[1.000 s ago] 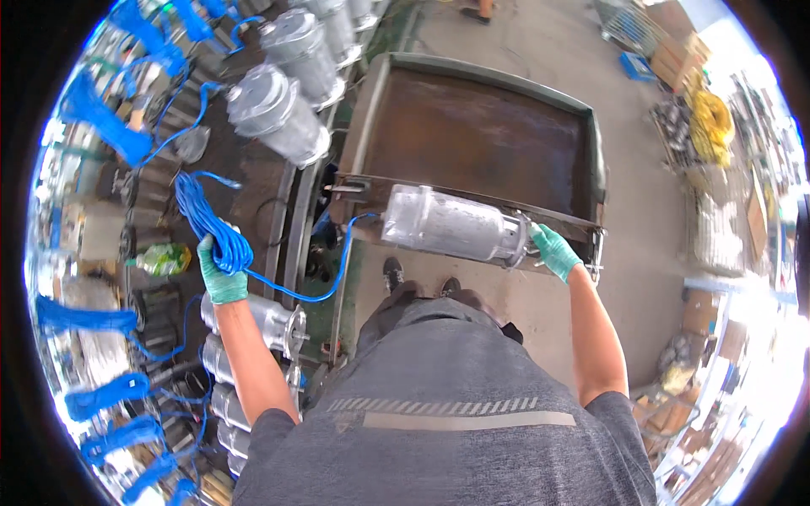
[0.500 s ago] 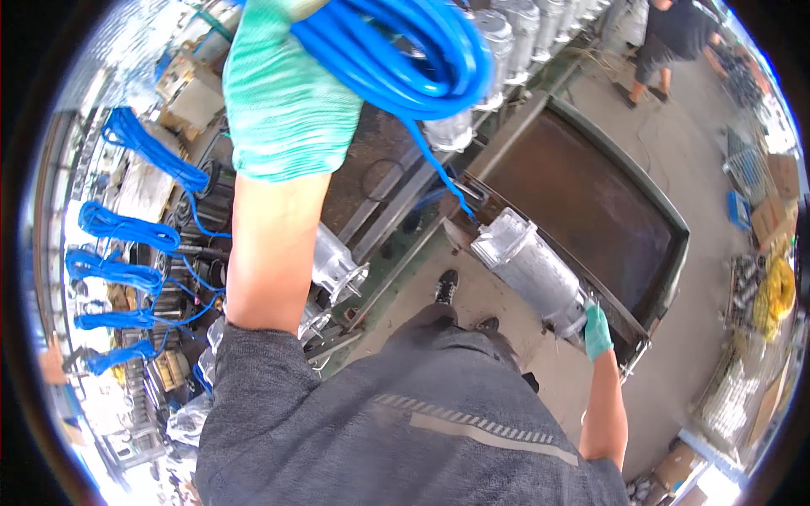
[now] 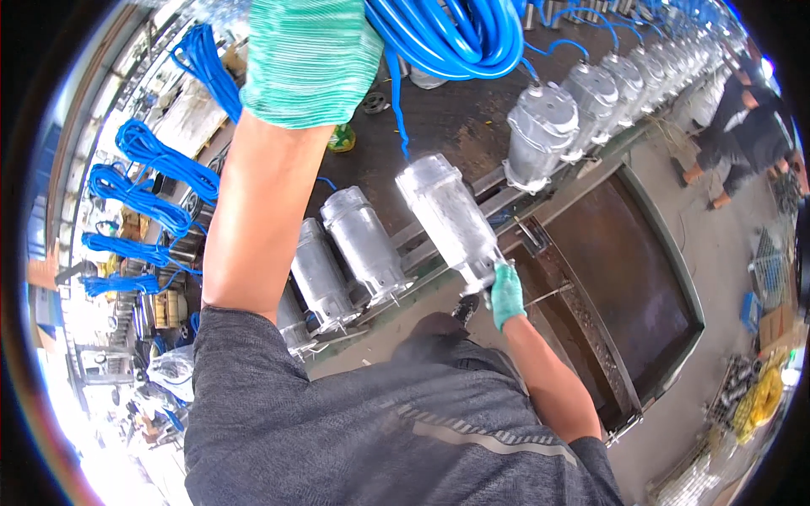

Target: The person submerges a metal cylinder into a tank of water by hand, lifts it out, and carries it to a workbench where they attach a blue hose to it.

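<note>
Motor over the bench's near edge; right hand curls its fingers round the lower end; left hand at the coil, fingers hidden, grip unclear; best support the motor low, leaving its cable slack.

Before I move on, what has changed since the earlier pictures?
The silver metal cylinder has moved left, off the edge of the brown-floored metal tray, toward the row of silver cylinders. The green-gloved left hand has lifted the coiled blue cable closer to the camera. Nothing was let go: the green-gloved right hand still grips the cylinder's end, the cable still running to the opposite end.
</note>
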A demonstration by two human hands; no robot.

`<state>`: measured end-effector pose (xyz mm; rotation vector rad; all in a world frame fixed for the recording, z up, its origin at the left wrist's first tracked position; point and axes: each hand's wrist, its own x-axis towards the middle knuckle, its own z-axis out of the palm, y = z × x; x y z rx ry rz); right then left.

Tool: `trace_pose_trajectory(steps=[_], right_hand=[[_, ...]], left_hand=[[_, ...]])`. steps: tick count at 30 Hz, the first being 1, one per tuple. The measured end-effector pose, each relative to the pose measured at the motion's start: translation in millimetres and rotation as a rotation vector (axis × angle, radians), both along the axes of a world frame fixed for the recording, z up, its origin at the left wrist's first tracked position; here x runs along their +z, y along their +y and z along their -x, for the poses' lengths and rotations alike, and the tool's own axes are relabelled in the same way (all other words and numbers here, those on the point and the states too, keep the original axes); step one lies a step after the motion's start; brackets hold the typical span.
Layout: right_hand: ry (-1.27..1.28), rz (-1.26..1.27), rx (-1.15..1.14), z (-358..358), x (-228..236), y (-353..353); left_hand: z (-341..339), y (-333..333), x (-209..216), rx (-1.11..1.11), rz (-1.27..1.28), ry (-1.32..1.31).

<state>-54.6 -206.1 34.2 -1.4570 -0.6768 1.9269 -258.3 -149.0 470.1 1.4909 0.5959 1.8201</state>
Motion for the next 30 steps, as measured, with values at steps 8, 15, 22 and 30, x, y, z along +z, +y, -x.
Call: trace_pose_trajectory(steps=[8, 15, 22, 30], right_hand=[[-0.161, -0.077, 0.331, 94.4, -43.9, 36.5], [-0.149, -0.008, 0.392, 97.7, -23.8, 29.6], [-0.092, -0.081, 0.608, 66.0, -52.9, 35.2], [-0.155, -0.04, 0.707, 29.8, -47.0, 34.3]], left_hand=[[99.4, 25.1, -87.5, 0.216, 0.056, 0.083], [135.6, -2.2, -120.4, 0.251, 0.239, 0.057], [155.9, -24.1, -186.6, 0.413, 0.32, 0.009], [163.1, -36.8, -233.2, 0.607, 0.425, 0.177]])
